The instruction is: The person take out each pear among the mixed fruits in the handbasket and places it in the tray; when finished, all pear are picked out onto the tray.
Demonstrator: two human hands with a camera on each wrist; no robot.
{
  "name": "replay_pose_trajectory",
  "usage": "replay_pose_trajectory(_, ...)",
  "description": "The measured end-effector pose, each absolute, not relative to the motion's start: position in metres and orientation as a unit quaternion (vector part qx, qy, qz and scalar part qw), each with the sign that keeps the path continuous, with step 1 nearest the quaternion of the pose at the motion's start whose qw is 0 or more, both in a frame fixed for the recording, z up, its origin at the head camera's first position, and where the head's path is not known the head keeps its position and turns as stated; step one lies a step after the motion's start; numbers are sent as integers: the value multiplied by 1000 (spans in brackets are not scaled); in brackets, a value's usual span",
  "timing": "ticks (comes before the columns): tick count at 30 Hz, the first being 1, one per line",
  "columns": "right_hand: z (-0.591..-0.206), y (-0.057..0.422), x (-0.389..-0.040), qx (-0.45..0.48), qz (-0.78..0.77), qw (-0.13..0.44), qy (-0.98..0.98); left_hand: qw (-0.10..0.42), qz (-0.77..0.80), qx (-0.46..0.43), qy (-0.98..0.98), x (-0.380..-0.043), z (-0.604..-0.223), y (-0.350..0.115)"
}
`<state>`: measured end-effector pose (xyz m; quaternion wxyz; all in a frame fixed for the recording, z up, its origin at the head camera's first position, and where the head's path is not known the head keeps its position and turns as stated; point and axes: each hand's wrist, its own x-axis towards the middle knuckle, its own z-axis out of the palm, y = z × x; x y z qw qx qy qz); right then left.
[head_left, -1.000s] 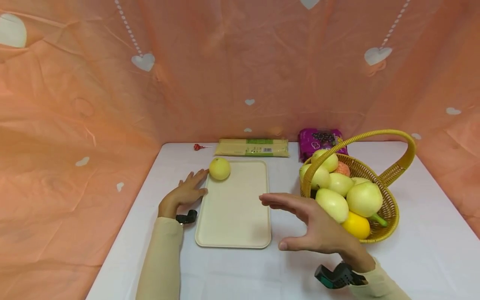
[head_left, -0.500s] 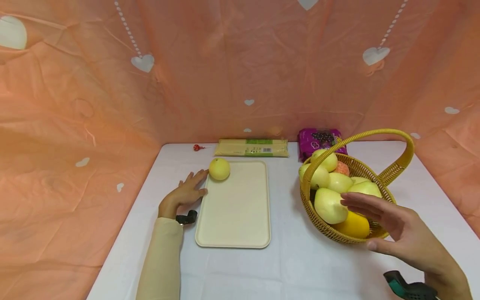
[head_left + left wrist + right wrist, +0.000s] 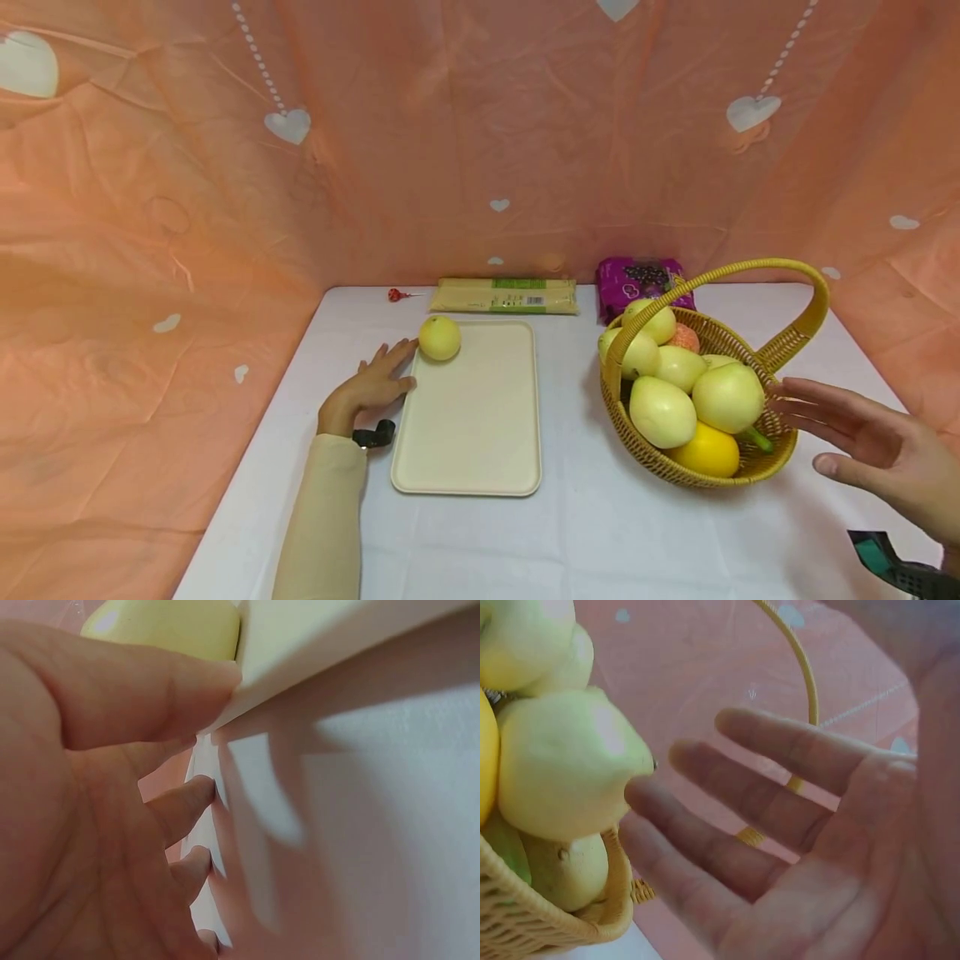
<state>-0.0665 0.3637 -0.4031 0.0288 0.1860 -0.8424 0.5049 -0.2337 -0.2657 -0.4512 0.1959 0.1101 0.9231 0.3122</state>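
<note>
My left hand rests at the left edge of a cream rectangular tray, fingers spread and extended. In the left wrist view its thumb lies right at the tray's rim. A round pale yellow-green fruit sits at the tray's far left corner, just beyond the fingertips. My right hand hovers beside the right rim of a wicker basket, fingers extended and holding nothing. Close to its fingertips is a large pale yellow-green fruit in the basket. Several similar fruits, a yellow one and a reddish one share the basket.
Behind the tray lie a flat yellow-green packet and a small red-headed item. A purple bag stands behind the basket, whose tall handle arches overhead. An orange curtain with hearts borders the white table.
My right hand has moved from near the tray's right side, across the front of the basket, to the basket's right side, staying unladen. The left hand, tray and fruit have not moved.
</note>
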Motion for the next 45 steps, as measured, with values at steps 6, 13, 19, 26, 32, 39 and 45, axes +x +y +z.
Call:
replay_pose_trajectory(6, -407, 366, -80, 127, 442, 21, -887, 195, 313, 114, 922, -234, -454, -266)
replay_pose_trajectory(13, -404, 356, -96, 69, 393, -17, -917, 199, 305, 105, 925, -236, -455, -264)
replay_pose_trajectory(19, -402, 343, -107, 57, 383, -19, -922, 199, 303, 109, 926, -237, -455, -264)
replay_pose_trajectory(26, -401, 328, -112, 43, 375, -19, -926, 198, 302, 108, 927, -236, -453, -264)
replay_pose_trajectory(32, -405, 321, -111, 51, 385, -1, -921, 198, 298, 105, 928, -235, -454, -265)
replay_pose_trajectory(39, -409, 312, -107, 56, 403, 12, -914, 196, 298, 105, 928, -234, -454, -267)
replay_pose_trajectory(45, -407, 312, -102, 11, 426, 65, -902, 196, 298, 103, 929, -234, -453, -267)
